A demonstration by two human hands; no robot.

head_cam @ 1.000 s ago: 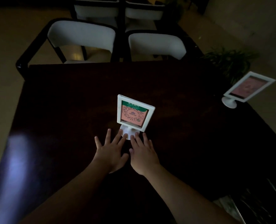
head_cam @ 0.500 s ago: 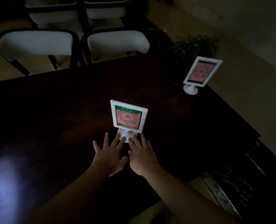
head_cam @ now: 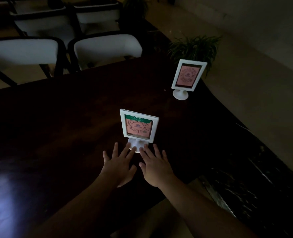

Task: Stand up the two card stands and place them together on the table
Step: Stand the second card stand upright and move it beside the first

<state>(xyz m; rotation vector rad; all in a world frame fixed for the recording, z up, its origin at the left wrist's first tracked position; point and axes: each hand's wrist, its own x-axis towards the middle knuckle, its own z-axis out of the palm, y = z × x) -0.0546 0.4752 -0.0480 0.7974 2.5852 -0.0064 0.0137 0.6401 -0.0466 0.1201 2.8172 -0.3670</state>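
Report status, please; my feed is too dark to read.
Left hand and right hand open, flat, fingertips at near card stand base. Both stands upright; far card stand apart at table edge. Path between clear.

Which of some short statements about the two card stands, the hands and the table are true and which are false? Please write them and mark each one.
1. Both card stands are upright. True: the near card stand and the far card stand each stand on a round base.
2. The two stands touch each other. False: they are clearly apart, the far one near the table's right edge.
3. The left hand grips the near stand's frame. False: it lies flat and open, fingertips at the base.
4. The right hand is also open, with its fingers at that base. True.
5. A potted plant is behind the far stand. True.
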